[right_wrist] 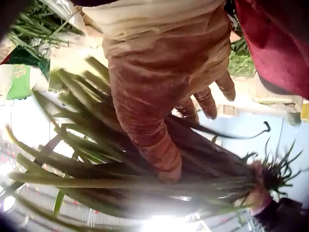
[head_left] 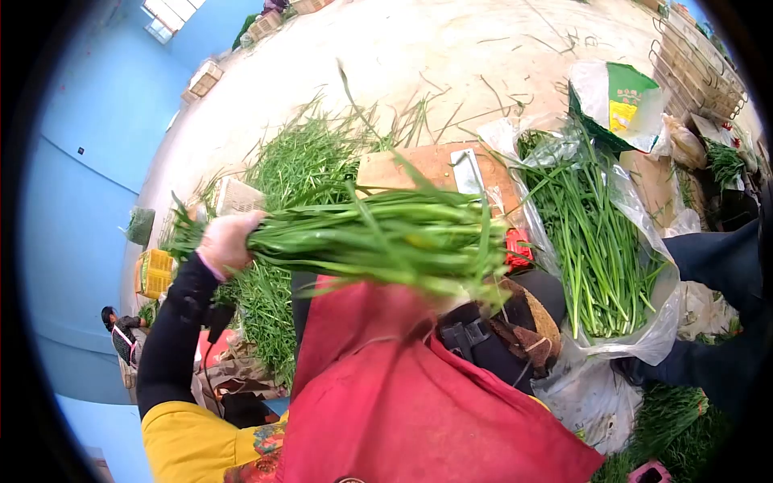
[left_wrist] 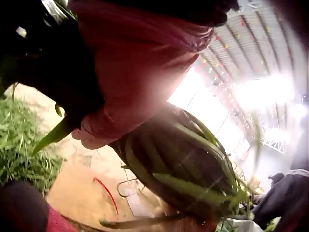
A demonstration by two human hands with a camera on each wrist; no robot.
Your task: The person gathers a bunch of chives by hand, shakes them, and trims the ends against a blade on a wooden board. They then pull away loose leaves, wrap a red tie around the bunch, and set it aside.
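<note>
My gloved left hand (head_left: 229,243) grips a thick bunch of garlic chives (head_left: 378,233) round its leafy end, and the pale stem ends point right. The bunch lies level across the front of my red apron (head_left: 419,394), blurred at the stems. In the right wrist view my gloved right hand (right_wrist: 164,87) is against the bunch, thumb laid over the stems and the other fingers extended and apart. From the head view that hand is mostly hidden behind the bunch. Below the bunch is a wooden board (head_left: 394,167) with a flat metal piece (head_left: 465,171) on it.
A clear plastic bag (head_left: 660,338) of chives lies at right, beside a green-and-white sack (head_left: 632,101). Loose greens (head_left: 302,161) are heaped at left. A red object (head_left: 518,248) sits by the board. Another person's dark-clad leg (head_left: 713,266) is at far right.
</note>
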